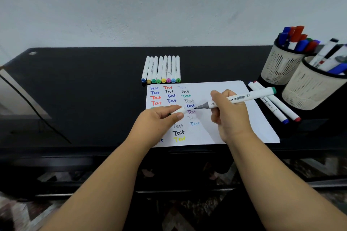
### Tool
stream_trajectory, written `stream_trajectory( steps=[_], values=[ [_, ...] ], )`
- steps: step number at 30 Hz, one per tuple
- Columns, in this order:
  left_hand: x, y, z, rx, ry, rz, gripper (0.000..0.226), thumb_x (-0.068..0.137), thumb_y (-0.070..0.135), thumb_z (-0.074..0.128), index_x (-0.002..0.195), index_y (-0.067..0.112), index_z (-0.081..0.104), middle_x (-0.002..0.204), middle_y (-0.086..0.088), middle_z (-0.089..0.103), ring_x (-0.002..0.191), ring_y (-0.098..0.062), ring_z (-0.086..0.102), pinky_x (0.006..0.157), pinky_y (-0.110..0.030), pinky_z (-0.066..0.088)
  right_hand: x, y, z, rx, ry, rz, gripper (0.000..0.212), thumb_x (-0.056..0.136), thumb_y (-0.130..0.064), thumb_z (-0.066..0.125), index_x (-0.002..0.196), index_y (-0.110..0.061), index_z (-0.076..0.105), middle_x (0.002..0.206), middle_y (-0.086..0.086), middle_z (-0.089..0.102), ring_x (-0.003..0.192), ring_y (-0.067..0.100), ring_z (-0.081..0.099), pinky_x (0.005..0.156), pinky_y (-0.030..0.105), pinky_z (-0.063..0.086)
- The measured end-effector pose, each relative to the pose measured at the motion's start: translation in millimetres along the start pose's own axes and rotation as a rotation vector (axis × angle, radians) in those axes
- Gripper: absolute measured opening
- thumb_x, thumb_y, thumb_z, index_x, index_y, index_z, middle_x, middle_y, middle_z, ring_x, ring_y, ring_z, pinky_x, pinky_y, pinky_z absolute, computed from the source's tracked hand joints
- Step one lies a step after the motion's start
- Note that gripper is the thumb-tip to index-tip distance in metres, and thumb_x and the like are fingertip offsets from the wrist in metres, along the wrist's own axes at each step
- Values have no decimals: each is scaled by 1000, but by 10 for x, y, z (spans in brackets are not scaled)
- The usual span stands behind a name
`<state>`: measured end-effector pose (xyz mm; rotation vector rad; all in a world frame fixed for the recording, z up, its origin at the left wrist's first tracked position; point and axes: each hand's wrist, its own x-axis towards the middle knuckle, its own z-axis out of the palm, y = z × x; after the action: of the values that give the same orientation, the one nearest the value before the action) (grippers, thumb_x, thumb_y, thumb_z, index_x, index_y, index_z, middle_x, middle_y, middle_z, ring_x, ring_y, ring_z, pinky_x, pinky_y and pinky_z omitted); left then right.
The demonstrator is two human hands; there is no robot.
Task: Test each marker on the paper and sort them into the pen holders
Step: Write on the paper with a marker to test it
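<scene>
Black desk (84, 88) is stretching across the frame under a pale wall, with the paper (225, 129) lying at centre, covered in coloured "Test" words. My right hand (228, 112) is gripping an uncapped marker (242, 97), its grey tip pointing left just above the writing. My left hand (159, 120) is pinching its white cap (178, 111). Eight capped markers (161, 69) are lying in a row above the sheet. Two more markers (274, 103) are lying right of it, beside two pen holders (300, 80) at the right edge.
</scene>
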<state>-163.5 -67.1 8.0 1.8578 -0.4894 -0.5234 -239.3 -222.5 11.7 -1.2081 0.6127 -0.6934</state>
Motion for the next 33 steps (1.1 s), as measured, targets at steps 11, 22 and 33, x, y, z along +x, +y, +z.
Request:
stream_trajectory(
  steps=[11, 22, 33],
  values=[
    [-76, 83, 22, -22, -131, 129, 23, 82, 29, 68, 82, 52, 63, 75, 42, 61, 78, 25, 53, 61, 3, 39, -163, -38, 119, -125, -174, -3, 42, 90, -14, 61, 57, -17, 36, 47, -2, 42, 39, 8, 32, 41, 19, 29],
    [-104, 84, -39, -90, -24, 89, 19, 83, 27, 70, 92, 43, 69, 78, 29, 68, 77, 12, 60, 60, -6, 46, -200, -179, 41, -84, -394, 75, 20, 84, -31, 62, 75, -14, 55, 51, -3, 48, 44, 8, 32, 44, 17, 26],
    [-86, 88, -89, -75, -73, 20, 16, 81, 29, 70, 96, 31, 74, 91, 22, 70, 88, 11, 58, 59, 3, 38, -108, -197, -113, -155, -465, 81, 6, 74, -14, 67, 78, -12, 63, 54, 2, 54, 48, 11, 36, 47, 20, 27]
  ],
)
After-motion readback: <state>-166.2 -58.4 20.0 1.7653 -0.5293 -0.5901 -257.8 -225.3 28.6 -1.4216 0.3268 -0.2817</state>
